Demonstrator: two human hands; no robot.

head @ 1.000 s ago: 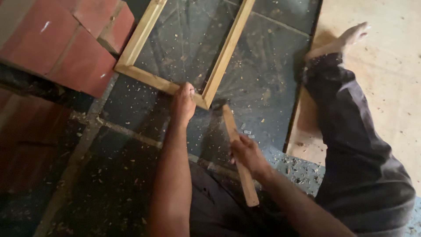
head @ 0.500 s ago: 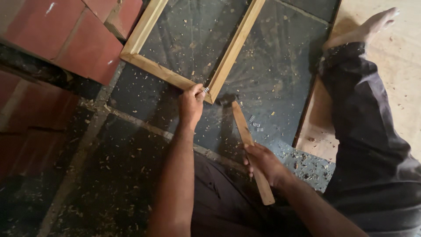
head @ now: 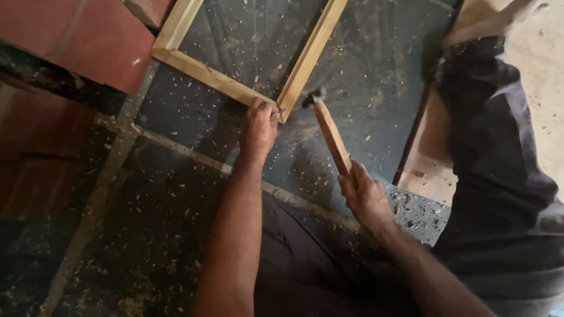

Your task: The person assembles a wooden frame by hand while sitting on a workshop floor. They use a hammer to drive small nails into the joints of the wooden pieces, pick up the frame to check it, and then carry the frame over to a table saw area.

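Observation:
A light wooden frame lies flat on the dark floor, its near corner pointing toward me. My left hand grips that corner, fingers curled over the joint. My right hand holds a hammer by its wooden handle. The dark metal head sits just right of the frame's corner, close to my left fingers. Whether the head touches the wood I cannot tell.
Wood shavings are scattered over the dark floor tiles. Red tiles lie at the upper left. My outstretched leg in dark trousers rests at the right over a pale plywood sheet.
The hammer head has swung closer to the frame's corner. My left hand stays on the corner. The view has shifted, so the frame sits lower and more central.

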